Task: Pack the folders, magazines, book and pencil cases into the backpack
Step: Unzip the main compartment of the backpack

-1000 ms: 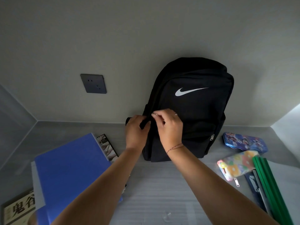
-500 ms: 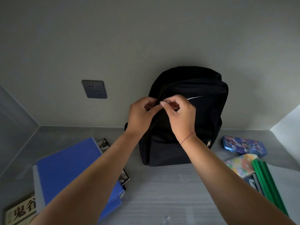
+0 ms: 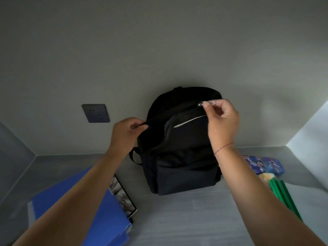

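A black backpack (image 3: 181, 162) with a white swoosh stands upright against the wall. My left hand (image 3: 125, 134) grips the fabric edge at its upper left side. My right hand (image 3: 221, 121) pinches the metal zipper pull (image 3: 204, 103) near the top right of the bag, and the zipper gapes open between my hands. A blue folder (image 3: 99, 210) lies at the lower left with a magazine (image 3: 122, 197) under it. At the right lie a blue printed pencil case (image 3: 264, 164), a flowery pencil case (image 3: 266, 177) mostly hidden by my arm, and a green folder (image 3: 282, 194).
A dark wall socket (image 3: 95, 113) sits left of the backpack. The grey table (image 3: 186, 219) ends at the back wall, with side walls at both left and right.
My right hand has drawn the zipper pull up the left side and across the top to the right. My left hand stayed holding the left edge. The view tilted up.
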The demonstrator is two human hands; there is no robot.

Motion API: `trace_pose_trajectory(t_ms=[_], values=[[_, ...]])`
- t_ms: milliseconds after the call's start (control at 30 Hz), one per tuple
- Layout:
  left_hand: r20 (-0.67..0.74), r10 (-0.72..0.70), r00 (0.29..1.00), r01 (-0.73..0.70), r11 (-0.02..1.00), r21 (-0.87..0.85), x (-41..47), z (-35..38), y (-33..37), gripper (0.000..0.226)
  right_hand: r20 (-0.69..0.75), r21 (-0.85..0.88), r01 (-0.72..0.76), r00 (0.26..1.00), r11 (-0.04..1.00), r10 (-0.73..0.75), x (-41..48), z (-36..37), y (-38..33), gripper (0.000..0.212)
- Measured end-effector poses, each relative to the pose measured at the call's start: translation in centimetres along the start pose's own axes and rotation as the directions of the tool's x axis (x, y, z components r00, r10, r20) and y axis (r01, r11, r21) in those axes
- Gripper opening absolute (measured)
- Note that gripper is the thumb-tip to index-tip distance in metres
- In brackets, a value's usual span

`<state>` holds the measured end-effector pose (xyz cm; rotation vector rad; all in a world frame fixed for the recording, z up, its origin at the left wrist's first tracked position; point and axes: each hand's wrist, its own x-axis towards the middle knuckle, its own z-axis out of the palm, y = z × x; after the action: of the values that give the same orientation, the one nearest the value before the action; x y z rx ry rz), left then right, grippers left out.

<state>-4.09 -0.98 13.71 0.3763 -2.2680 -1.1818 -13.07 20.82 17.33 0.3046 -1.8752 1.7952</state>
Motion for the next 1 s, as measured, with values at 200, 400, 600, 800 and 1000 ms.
trace_pose_trajectory(t_ms=[200,400,600,800,1000], values=[[0.074,0.068,0.995,-0.071,0.997,0.038,0.3,0.4,2.5,0.025,-0.001,0.088,-0.122,0.992,0.989,0.122,1.4,-2.1,1.4,0.021],[0.134,0.473,0.871,-0.491,0.847,0.205,1.2,5.4,9.5,0.045,0.019,0.13,-0.102,0.995,0.986,0.1,1.3,-2.1,1.1,0.02],[0.27,0.466,0.843,-0.533,0.79,0.303,3.6,7.4,10.6,0.023,0.038,0.125,-0.141,0.99,0.982,0.137,1.8,-3.9,2.3,0.019],[0.249,0.394,0.885,-0.451,0.86,0.239,4.5,6.4,11.2,0.017,-0.028,0.122,-0.243,0.968,0.962,0.248,2.9,-5.9,4.3,0.022],[0.25,0.373,0.893,-0.435,0.859,0.269,5.2,6.1,11.5,0.014,0.012,0.072,-0.38,0.925,0.922,0.381,2.6,-7.5,6.7,0.009]])
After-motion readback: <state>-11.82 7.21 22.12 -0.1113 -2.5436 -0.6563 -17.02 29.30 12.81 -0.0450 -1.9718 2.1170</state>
